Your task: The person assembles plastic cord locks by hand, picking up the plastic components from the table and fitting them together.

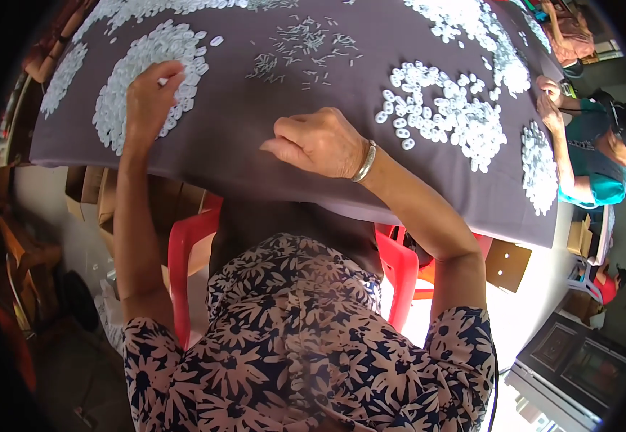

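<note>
A red plastic chair (187, 252) stands nearest, under the desk's (241, 122) front edge; the desk is covered in grey-purple cloth; the right hand (320, 142) rests on the bare cloth, fingers curled together, a silver bangle (365, 161) on the wrist; whether they pinch anything I cannot tell; the left hand (151, 97) lies on a round heap of small white rings (136, 68), fingers bent down among them; farther off lie thin white sticks (306, 43); another ring heap (446, 111) lies right; a second person's hand (549, 90) touches the far edge.
</note>
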A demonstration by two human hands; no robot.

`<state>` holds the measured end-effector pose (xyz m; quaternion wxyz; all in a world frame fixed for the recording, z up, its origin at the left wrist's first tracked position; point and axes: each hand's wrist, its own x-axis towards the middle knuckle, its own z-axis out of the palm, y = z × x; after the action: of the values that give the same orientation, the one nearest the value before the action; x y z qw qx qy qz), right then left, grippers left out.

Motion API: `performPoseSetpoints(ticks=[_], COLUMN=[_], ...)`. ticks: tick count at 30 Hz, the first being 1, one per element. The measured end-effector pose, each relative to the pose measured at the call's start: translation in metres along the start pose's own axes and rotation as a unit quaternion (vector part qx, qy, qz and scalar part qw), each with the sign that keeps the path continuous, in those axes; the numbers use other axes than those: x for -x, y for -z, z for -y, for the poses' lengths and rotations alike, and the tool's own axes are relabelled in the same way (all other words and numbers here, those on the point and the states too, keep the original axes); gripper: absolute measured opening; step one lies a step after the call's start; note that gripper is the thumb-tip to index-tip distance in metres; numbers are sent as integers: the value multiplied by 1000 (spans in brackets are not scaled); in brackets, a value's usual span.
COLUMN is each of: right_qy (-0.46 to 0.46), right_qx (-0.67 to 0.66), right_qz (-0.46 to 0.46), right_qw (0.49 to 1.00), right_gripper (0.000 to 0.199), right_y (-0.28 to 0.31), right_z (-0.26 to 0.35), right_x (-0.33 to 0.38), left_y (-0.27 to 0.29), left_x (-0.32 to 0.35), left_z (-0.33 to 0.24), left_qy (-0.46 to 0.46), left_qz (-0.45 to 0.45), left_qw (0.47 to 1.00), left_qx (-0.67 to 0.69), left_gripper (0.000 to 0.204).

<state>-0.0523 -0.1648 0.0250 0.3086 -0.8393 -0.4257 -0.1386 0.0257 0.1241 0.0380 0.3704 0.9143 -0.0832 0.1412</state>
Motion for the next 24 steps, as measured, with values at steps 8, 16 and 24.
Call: performPoseSetpoints(ticks=[8,16,24], right_qy=[-191,-289,-306], right_qx=[-134,-117,129], right_qz=[-256,-236,27], right_qw=[938,920,943], right_gripper=[25,11,12], right_y=[93,127,117], right_z=[-61,-104,-85], right_x=[46,93,73], left_y=[-26,-64,-72], left_x=[14,59,69], left_z=[-39,-77,-74], left_qy=[30,105,66], left_qz=[-57,131,75], left_qw=[984,931,920], left_qx=[163,325,380], left_gripper=[21,31,44])
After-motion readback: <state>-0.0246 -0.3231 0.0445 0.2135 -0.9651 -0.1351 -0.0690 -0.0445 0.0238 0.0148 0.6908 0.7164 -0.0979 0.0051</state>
